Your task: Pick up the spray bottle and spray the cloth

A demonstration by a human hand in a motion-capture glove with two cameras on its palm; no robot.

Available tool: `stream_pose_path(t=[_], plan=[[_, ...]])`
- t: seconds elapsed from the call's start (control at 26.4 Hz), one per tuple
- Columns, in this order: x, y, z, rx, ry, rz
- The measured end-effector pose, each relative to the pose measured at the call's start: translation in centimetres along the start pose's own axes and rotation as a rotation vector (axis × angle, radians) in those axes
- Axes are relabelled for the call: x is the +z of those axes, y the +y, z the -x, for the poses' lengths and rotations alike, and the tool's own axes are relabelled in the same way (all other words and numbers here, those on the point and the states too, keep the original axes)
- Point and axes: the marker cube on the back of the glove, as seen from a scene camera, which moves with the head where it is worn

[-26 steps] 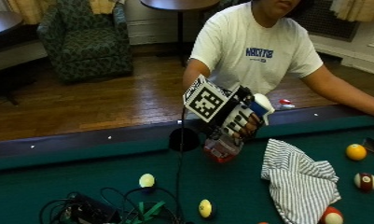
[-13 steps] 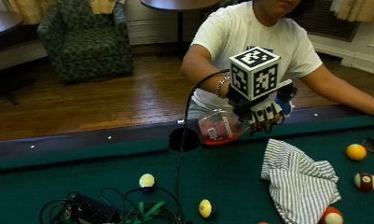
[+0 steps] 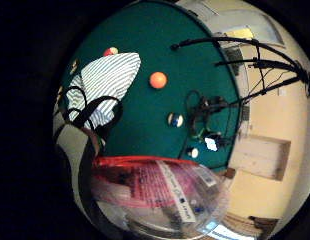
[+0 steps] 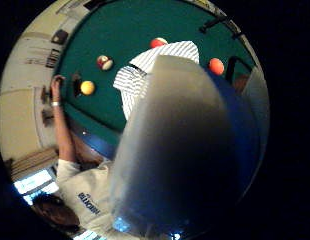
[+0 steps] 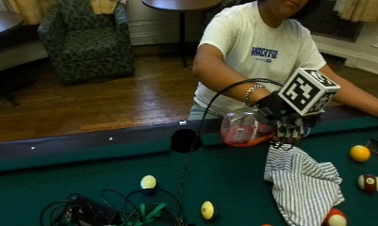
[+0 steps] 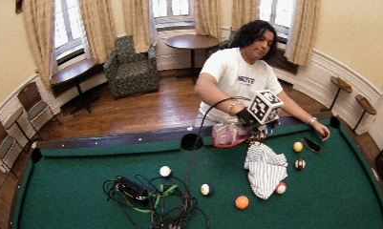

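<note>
Since the earlier frame, right hand (image 5: 288, 123) has tipped the spray bottle (image 5: 243, 130) onto its side, fingers curled round its neck. Bottle hangs just above the striped cloth (image 5: 304, 186), long axis roughly level, red-liquid body pointing away from the cloth; the nozzle's direction cannot be told. Billiard balls (image 5: 360, 153) lie beside the cloth on the green pool table (image 5: 82, 179); cables (image 5: 107, 214) well apart. Armchair (image 5: 88, 40) stands behind on wood floor.
</note>
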Motion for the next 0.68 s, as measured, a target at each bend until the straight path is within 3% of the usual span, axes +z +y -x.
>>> stream_pose_path(t=[0.34, 0.68], plan=[[4.6, -3.3, 3.1, -0.094, 0.283, 0.112], [8.8, -4.2, 6.2, -0.089, 0.243, 0.178]])
